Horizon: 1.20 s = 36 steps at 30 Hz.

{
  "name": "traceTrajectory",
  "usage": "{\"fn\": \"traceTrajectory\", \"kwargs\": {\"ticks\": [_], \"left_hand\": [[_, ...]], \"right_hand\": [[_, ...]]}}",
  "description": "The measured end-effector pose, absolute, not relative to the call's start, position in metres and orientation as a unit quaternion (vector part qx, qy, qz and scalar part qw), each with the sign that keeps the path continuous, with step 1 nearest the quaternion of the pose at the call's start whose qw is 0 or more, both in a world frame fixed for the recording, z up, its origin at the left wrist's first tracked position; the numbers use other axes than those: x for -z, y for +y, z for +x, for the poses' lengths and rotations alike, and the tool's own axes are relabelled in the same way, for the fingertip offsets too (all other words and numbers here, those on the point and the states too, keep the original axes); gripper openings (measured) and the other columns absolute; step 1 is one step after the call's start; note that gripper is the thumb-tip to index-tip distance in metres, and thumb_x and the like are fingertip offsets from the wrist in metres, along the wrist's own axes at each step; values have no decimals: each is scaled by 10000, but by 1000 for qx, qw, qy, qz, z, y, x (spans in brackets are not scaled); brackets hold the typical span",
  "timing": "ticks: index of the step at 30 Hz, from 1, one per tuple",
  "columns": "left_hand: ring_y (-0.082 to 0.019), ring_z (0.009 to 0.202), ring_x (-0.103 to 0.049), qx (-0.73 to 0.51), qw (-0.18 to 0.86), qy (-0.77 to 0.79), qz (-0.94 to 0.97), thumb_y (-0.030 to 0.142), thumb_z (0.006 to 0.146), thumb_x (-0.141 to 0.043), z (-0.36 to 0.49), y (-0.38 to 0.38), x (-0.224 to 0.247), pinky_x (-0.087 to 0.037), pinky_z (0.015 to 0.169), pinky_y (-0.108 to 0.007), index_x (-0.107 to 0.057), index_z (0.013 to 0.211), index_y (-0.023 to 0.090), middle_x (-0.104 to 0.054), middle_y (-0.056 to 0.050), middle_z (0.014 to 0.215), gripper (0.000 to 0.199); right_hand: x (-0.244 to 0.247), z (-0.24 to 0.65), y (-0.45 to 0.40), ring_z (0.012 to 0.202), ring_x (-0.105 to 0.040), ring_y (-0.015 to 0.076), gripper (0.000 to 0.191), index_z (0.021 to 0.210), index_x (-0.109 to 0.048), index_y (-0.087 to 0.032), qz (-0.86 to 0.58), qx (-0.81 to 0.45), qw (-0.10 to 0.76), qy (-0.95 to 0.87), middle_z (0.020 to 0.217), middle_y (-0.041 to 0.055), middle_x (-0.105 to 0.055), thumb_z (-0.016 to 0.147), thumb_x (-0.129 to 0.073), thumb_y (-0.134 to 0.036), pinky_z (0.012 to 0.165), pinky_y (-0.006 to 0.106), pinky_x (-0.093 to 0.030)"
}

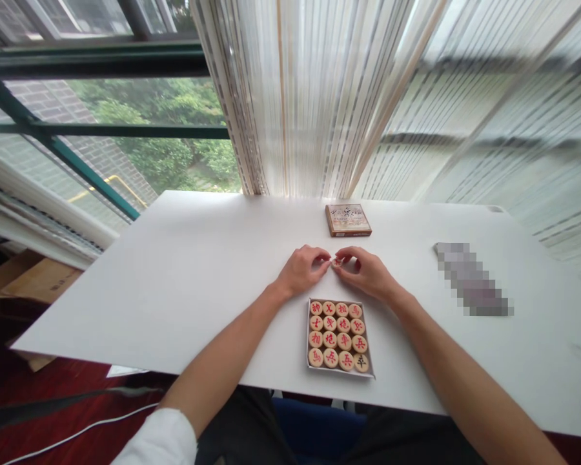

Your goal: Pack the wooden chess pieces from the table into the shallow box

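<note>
Over the white table my right hand pinches a round Chinese chess piece with a red mark, between thumb and fingertips. My left hand is beside it, thumb and fingertips pressed together close to that piece; whether they hold anything is too small to make out. Nearer my body lies a shallow open box filled with rows of wooden Chinese chess pieces. Most bear red characters. A black-marked piece sits in the box's near right corner.
Beyond my hands lies a printed box lid. A blurred-out flat object is on the right of the white table. String curtains and a window border the far edge. Cardboard boxes stand on the floor at left.
</note>
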<state>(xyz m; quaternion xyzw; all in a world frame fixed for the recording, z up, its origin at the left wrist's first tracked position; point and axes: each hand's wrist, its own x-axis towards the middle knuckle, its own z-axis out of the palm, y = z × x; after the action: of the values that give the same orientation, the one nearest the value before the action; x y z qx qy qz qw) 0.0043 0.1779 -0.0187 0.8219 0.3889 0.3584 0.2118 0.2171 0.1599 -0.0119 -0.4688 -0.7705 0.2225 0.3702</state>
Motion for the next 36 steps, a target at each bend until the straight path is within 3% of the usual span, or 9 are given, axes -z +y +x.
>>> {"fn": "traceTrajectory", "kwargs": {"ticks": [5,11,22,36], "left_hand": [[-187,876,-711,-377,307,396,779,399,948,-616,3,177,18,-539,844,-314,-673,1106,190,-763,-60,962,268],[-177,771,-726,-351,395,385,757,459,911,-649,1,178,18,-528,689,-263,-671,1111,190,-790,-48,895,336],[-178,817,-712,-396,404,381,732,433,916,-656,2,181,19,-513,668,-257,-691,1058,173,-776,-71,932,299],[-157,793,-688,-378,399,359,754,391,863,-723,0,179,18,-537,706,-267,-655,1152,184,-765,-60,979,362]], "right_hand": [[13,210,155,796,-656,194,228,1045,-641,-227,-434,-262,420,-753,937,51,-693,858,-701,-343,679,333,-549],[15,203,150,814,-684,192,244,1046,-634,-233,-411,-303,454,-730,975,50,-685,853,-722,-353,761,368,-599],[18,202,154,935,-713,217,286,1040,-647,-207,-425,-416,475,-648,1014,80,-721,890,-700,-445,810,354,-604],[19,201,155,829,-717,208,306,965,-659,-212,-435,-455,486,-606,906,56,-745,852,-724,-488,736,343,-590]]}}
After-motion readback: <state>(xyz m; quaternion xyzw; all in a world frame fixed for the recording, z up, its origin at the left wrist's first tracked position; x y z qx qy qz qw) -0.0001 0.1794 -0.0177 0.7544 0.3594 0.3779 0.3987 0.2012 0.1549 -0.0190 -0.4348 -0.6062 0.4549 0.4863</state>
